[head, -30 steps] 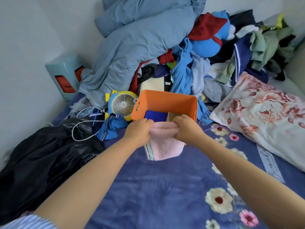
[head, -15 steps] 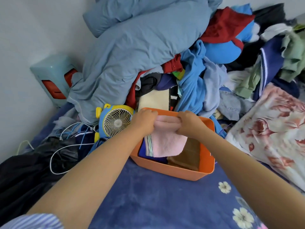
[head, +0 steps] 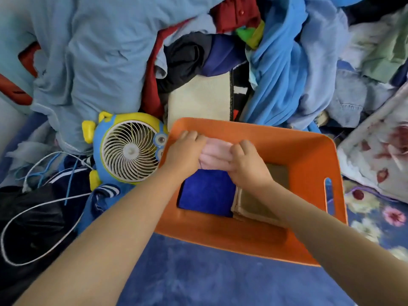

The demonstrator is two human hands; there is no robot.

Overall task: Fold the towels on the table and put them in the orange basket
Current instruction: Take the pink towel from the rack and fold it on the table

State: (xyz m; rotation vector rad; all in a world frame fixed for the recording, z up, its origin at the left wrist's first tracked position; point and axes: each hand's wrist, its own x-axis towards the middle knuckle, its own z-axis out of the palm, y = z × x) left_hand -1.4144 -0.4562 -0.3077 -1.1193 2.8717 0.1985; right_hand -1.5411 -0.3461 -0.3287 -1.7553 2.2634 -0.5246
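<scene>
Both hands are inside the orange basket [head: 309,151], which sits on a blue flowered blanket [head: 198,279]. The left hand [head: 184,154] and the right hand [head: 248,163] hold a folded pink towel [head: 215,154] between them at the far left end of the basket; the left grip closes its curled fingers over the towel's left end, and the right grip wraps over the towel's right end, fingers curled down onto the cloth. The pink towel lies against the far wall of the basket, above a folded blue towel [head: 207,195] that occupies the near left of the basket floor. A folded tan towel [head: 254,206] lies just beside the blue one on its right, partly covered by the right forearm. The basket's right wall shows a slot handle [head: 329,195]. Just beside the basket on the left stands a small blue and yellow fan [head: 129,151], its grille facing up. White cords [head: 39,208] trail over dark cloth to the left of the fan. Behind the basket rises a heap of clothes [head: 276,69] (blue, red, black and cream pieces mixed), and a flowered pillow [head: 375,155] lies to the right.
</scene>
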